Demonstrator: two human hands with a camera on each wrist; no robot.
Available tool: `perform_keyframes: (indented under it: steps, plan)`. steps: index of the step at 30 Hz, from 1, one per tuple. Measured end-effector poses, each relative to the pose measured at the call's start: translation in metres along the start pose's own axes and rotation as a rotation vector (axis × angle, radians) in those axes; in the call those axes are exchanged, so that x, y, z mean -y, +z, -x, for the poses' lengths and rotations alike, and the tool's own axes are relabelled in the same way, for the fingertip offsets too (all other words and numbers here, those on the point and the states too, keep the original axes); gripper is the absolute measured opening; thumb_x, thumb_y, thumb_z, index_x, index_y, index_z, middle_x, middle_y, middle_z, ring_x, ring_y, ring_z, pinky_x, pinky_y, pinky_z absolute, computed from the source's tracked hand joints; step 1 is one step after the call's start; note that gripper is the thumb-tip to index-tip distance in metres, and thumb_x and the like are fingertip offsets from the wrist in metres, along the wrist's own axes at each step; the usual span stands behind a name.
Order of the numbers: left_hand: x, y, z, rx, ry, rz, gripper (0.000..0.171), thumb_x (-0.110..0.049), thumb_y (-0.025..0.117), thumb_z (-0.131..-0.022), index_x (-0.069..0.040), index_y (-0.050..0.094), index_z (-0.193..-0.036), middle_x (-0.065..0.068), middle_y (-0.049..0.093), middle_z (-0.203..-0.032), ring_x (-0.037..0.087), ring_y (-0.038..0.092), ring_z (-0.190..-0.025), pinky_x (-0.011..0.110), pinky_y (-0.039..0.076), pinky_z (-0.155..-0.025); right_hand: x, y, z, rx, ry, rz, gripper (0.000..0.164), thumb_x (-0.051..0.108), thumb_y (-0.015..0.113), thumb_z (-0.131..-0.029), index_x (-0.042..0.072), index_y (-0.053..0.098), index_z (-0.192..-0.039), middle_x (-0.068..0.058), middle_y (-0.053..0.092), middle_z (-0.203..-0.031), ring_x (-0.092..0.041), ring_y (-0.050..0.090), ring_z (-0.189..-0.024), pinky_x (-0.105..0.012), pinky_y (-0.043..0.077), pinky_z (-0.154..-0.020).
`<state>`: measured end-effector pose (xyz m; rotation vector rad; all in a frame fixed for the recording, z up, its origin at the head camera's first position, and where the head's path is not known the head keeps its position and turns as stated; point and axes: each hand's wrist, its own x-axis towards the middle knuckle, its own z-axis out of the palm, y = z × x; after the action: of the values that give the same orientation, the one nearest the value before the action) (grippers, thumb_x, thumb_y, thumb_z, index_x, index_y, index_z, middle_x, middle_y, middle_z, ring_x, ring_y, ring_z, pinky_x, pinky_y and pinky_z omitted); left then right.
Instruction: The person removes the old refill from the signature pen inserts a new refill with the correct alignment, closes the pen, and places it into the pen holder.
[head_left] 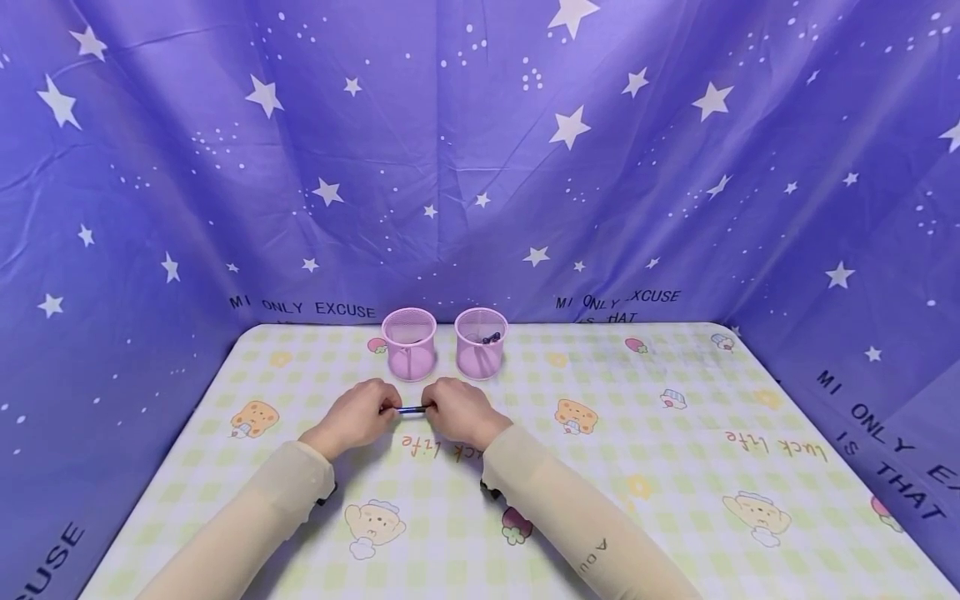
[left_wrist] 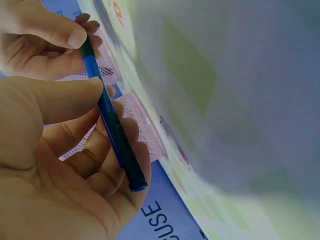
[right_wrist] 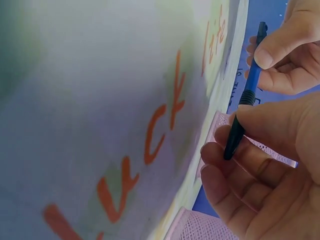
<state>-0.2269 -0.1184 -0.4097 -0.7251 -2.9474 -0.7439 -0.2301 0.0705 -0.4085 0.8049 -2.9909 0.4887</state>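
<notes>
Both hands hold one blue pen [head_left: 411,410] with black ends, level and close over the table in front of two pink mesh cups. My left hand [head_left: 362,414] pinches the clip end between thumb and fingers, as the left wrist view shows. The other end, with a ribbed black grip [right_wrist: 247,98] and tapered tip, is pinched by my right hand [head_left: 461,410]. The left pink cup [head_left: 410,357] stands just beyond the left hand. Small dark items [head_left: 491,338] show inside the right pink cup [head_left: 480,360].
A checked cloth with cartoon prints covers the table [head_left: 667,475]. Behind and at both sides hangs a purple curtain [head_left: 480,158] with white stars. Each wrist wears a dark strap under a pale sleeve [head_left: 255,517].
</notes>
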Motion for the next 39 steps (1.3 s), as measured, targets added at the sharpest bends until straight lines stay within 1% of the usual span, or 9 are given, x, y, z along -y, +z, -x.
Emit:
perform_keyframes:
  steps: [7, 13, 16, 20, 26, 34, 39]
  plan:
    - [-0.007, -0.003, -0.003, -0.021, 0.002, 0.018, 0.008, -0.002, 0.067, -0.081, -0.01, 0.069, -0.082, -0.002, 0.056, -0.078, 0.013, 0.05, -0.07, 0.034, 0.045, -0.067, -0.005, -0.006, 0.006, -0.035, -0.007, -0.029, 0.011, 0.01, 0.063, -0.086, 0.016, 0.072, -0.087, 0.006, 0.06, -0.08, -0.011, 0.055, -0.074, -0.031, 0.046, -0.064]
    - [-0.011, -0.002, -0.004, -0.027, 0.023, 0.024, 0.007, -0.002, 0.067, -0.082, -0.009, 0.069, -0.083, -0.001, 0.058, -0.08, 0.014, 0.053, -0.074, 0.035, 0.047, -0.07, -0.01, -0.011, 0.011, -0.05, -0.036, -0.058, 0.012, 0.008, 0.063, -0.085, 0.013, 0.073, -0.089, 0.005, 0.061, -0.08, -0.011, 0.054, -0.074, -0.029, 0.046, -0.066]
    - [-0.013, -0.001, -0.005, -0.042, 0.037, 0.033, 0.007, -0.002, 0.067, -0.082, -0.008, 0.068, -0.083, 0.0, 0.059, -0.081, 0.014, 0.052, -0.074, 0.035, 0.046, -0.071, -0.012, -0.013, 0.012, -0.056, -0.045, -0.073, 0.011, 0.006, 0.063, -0.086, 0.011, 0.073, -0.089, 0.005, 0.062, -0.081, -0.011, 0.054, -0.074, -0.029, 0.047, -0.068]
    - [-0.017, 0.0, -0.006, -0.067, 0.051, 0.043, 0.007, -0.001, 0.068, -0.082, -0.008, 0.067, -0.082, 0.001, 0.059, -0.081, 0.014, 0.053, -0.074, 0.034, 0.046, -0.071, -0.015, -0.015, 0.015, -0.063, -0.035, -0.078, 0.011, 0.006, 0.063, -0.086, 0.011, 0.072, -0.089, 0.005, 0.061, -0.081, -0.01, 0.054, -0.074, -0.028, 0.047, -0.068]
    - [-0.023, 0.001, -0.004, -0.078, 0.035, 0.057, 0.008, -0.001, 0.069, -0.081, -0.009, 0.068, -0.081, -0.001, 0.06, -0.08, 0.013, 0.054, -0.072, 0.034, 0.047, -0.071, -0.016, -0.015, 0.019, -0.076, -0.033, -0.079, 0.011, 0.006, 0.063, -0.086, 0.012, 0.072, -0.089, 0.005, 0.062, -0.08, -0.011, 0.055, -0.075, -0.029, 0.047, -0.07]
    - [-0.029, 0.005, -0.003, -0.11, 0.042, 0.052, 0.009, 0.001, 0.069, -0.08, -0.009, 0.068, -0.081, 0.0, 0.059, -0.081, 0.014, 0.055, -0.075, 0.034, 0.047, -0.073, -0.019, -0.017, 0.025, -0.083, -0.018, -0.111, 0.011, 0.006, 0.063, -0.087, 0.012, 0.072, -0.089, 0.004, 0.063, -0.083, -0.011, 0.056, -0.077, -0.03, 0.049, -0.073]
    - [-0.035, 0.009, -0.003, -0.123, 0.05, 0.024, 0.009, 0.0, 0.069, -0.081, -0.009, 0.068, -0.081, 0.001, 0.06, -0.082, 0.016, 0.055, -0.077, 0.036, 0.048, -0.075, -0.023, -0.019, 0.029, -0.08, -0.02, -0.116, 0.01, 0.006, 0.065, -0.086, 0.012, 0.072, -0.09, 0.003, 0.063, -0.083, -0.011, 0.056, -0.078, -0.031, 0.049, -0.075]
